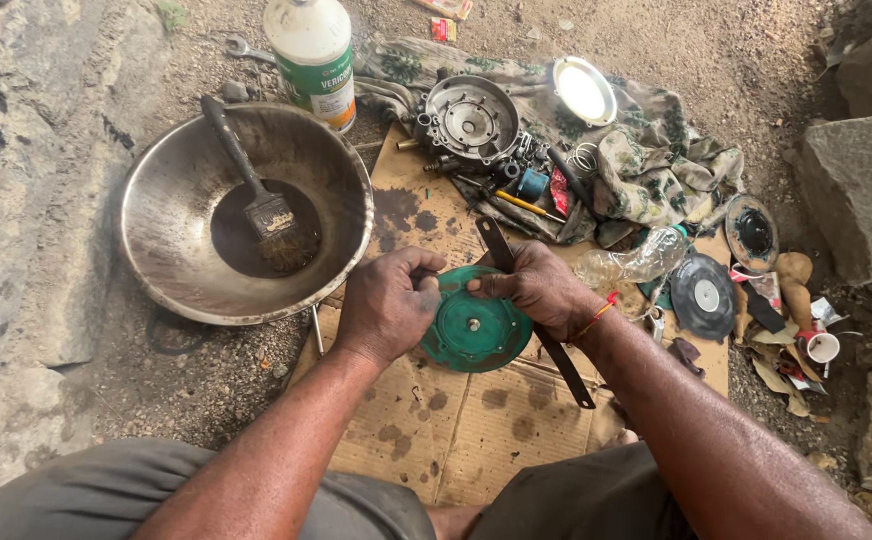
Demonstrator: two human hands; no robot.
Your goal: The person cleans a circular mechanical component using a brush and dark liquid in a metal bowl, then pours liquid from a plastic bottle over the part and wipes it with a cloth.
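Left hand (388,305) grip closed on rim of green round cover (473,328), held above cardboard (456,430). Right hand (538,285) grip pinches flat metal strip (541,335) against cover's top edge. Scraping step, likely; next move needs steady pressure. Steel basin (171,200) with brush (261,205) left of grips.

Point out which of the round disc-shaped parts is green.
The green disc held between both hands, over the cardboard; the two discs at right are dark grey.

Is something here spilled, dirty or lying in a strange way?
Dark oily stains spot the cardboard under both hands. The metal bowl holds a dark liquid pool with a brush lying in it. Small parts lie scattered on the camouflage cloth. The green disc looks undamaged.
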